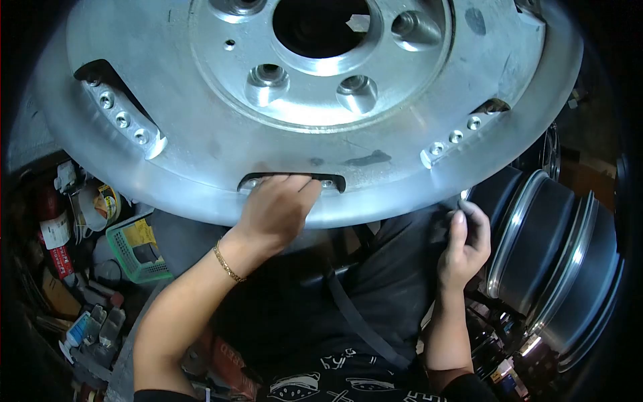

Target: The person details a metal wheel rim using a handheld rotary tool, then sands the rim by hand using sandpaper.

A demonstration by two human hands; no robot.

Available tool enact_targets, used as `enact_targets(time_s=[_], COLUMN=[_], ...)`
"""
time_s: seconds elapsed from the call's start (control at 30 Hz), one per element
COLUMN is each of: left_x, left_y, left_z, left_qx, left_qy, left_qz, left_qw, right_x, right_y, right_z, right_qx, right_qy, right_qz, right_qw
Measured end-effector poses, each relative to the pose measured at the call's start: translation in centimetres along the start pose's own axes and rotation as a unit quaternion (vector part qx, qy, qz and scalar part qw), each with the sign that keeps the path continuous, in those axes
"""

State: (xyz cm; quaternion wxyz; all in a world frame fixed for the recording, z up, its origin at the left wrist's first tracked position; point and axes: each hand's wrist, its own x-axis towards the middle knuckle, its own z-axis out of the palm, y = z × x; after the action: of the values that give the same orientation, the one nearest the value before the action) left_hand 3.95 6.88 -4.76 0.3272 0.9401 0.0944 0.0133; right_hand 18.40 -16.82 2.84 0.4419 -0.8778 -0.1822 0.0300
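Observation:
A large bare-metal wheel [281, 151] with a round centre bore and bolt holes fills the upper view. My left hand [278, 211], with a gold bracelet [228, 262] at its wrist, reaches into the slot [338, 182] near the wheel's lower rim. Its fingers are curled together, their tips hidden inside the slot. Beyond the rim at the right, my right hand [462, 249] is closed, thumb and forefinger pinched around a small dark piece [463, 204] too blurred to name.
Several dark wheel rims with polished edges [516, 234] stand stacked at the right. To the left are a green plastic basket [137, 251], a red bottle [48, 204] and assorted clutter. My dark-clothed lap [315, 301] lies under the wheel.

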Motion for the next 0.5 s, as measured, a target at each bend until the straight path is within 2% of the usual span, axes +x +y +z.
enact_targets(time_s=[0.1, 0.17, 0.5], left_x=[0.0, 0.1, -0.2], left_y=[0.1, 0.3, 0.1], left_z=[0.7, 0.7, 1.0], left_qx=[0.042, 0.071, 0.076], left_qy=[0.024, 0.030, 0.064], left_qz=[0.030, 0.049, 0.071], left_qw=[0.998, 0.996, 0.992], right_x=[0.3, 0.5, 0.8], right_y=[1.6, 2.1, 3.2], right_z=[-0.3, 0.1, 0.2], right_qx=[0.017, 0.031, 0.075], right_qy=[0.010, 0.024, 0.032], right_qz=[0.025, 0.004, 0.030], right_qw=[0.999, 0.999, 0.996])
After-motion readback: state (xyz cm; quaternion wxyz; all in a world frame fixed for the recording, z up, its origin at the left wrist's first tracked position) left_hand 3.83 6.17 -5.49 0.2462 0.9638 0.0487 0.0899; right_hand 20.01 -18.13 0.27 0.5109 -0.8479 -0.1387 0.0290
